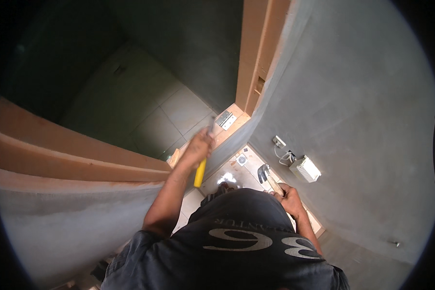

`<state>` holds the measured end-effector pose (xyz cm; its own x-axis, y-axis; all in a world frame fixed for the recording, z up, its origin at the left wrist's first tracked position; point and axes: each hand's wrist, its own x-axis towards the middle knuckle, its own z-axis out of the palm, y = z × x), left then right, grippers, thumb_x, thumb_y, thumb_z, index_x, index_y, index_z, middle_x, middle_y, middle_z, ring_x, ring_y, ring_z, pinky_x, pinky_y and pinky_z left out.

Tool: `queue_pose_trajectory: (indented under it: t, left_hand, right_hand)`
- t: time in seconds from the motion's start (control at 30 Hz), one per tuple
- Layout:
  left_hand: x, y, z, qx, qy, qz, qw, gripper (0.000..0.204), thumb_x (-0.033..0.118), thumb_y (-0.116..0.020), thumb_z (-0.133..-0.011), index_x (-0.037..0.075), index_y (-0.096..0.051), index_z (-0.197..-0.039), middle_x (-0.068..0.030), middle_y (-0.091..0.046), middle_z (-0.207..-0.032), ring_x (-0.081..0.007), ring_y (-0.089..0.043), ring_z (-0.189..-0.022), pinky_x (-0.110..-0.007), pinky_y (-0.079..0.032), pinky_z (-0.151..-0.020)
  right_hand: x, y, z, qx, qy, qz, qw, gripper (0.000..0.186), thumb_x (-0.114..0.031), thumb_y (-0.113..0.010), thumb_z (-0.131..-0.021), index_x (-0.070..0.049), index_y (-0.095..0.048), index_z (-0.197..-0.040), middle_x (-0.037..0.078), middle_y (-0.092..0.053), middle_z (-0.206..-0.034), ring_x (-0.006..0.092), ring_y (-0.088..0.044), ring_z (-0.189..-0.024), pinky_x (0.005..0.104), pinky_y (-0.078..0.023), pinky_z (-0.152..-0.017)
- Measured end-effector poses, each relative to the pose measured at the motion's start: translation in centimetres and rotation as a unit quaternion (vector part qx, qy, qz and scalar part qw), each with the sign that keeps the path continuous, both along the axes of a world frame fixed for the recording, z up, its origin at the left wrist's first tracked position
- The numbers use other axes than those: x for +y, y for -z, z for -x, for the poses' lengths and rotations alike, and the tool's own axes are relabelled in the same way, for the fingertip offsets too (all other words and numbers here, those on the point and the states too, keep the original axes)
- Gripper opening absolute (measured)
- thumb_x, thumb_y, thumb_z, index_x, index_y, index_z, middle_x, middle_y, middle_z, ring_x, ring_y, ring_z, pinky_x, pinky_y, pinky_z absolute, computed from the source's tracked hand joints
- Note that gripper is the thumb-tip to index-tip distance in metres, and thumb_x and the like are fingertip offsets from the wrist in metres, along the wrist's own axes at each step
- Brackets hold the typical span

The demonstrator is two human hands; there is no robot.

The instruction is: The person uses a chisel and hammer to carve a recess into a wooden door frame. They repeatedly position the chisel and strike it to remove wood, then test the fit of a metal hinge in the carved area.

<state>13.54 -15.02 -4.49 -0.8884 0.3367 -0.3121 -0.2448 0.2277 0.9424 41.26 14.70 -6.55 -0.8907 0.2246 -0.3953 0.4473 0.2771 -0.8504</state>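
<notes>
The person's left hand (198,149) is closed around a yellow-handled tool (199,175), whose handle sticks out on the near side of the fist. Its metal end, on the far side, is blurred and sits just left of a hinge (225,120); whether the two touch, one cannot tell. The hinge rests on a pale wooden board (236,126), near the foot of the right jamb (253,53); how it is fixed is too small to tell. The left jamb (77,157) runs off to the left.

The right hand (290,200) is nearer and to the right, fingers wrapped around a hammer (264,173) by its wooden handle, the dark head pointing far and left. The hands are well apart.

Right of the hammer, a white box (305,169) with cables is on the grey wall (357,92). A round drain (241,159) lies left of and beyond the hammer head. Dim floor tiles (181,108) show beyond the board.
</notes>
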Motion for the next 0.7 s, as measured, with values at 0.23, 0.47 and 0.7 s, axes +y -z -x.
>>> queue_pose_trajectory:
  t: [0.23, 0.47, 0.7]
  left_hand:
    - [1.2, -1.8, -4.8, -0.017, 0.340, 0.132, 0.931, 0.086, 0.051, -0.081, -0.087, 0.001, -0.049, -0.150, -0.0124, -0.064, -0.124, -0.0253, -0.060, -0.115, -0.036, -0.047, -0.101]
    - [3.8, -3.5, -9.9, 0.000, 0.002, -0.146, 0.989, 0.053, 0.051, -0.067, -0.099, 0.004, -0.064, -0.124, -0.0086, -0.069, -0.109, -0.0176, -0.065, -0.103, -0.032, -0.052, -0.091]
    - [5.2, 2.5, -13.2, 0.080, -0.350, -0.156, 0.920, 0.040, 0.047, -0.061, -0.102, 0.008, -0.065, -0.091, -0.0015, -0.061, -0.086, -0.0133, -0.058, -0.081, -0.030, -0.049, -0.073]
  right_hand:
    - [-3.2, -2.9, 9.5, 0.117, -0.087, -0.027, 0.989, 0.027, -0.024, -0.074, -0.096, -0.001, -0.065, -0.106, 0.003, -0.062, -0.075, 0.0109, -0.050, -0.065, 0.0304, -0.042, -0.059]
    - [-6.4, -2.9, 16.8, 0.283, -0.310, 0.045, 0.907, 0.018, -0.010, -0.072, -0.094, -0.003, -0.061, -0.106, 0.010, -0.070, -0.096, 0.0178, -0.066, -0.088, 0.0339, -0.054, -0.081]
    - [-4.3, -0.4, 23.2, 0.273, -0.452, 0.100, 0.843, 0.020, -0.007, -0.063, -0.089, 0.004, -0.066, -0.105, 0.014, -0.069, -0.100, 0.0265, -0.065, -0.097, 0.0378, -0.051, -0.090]
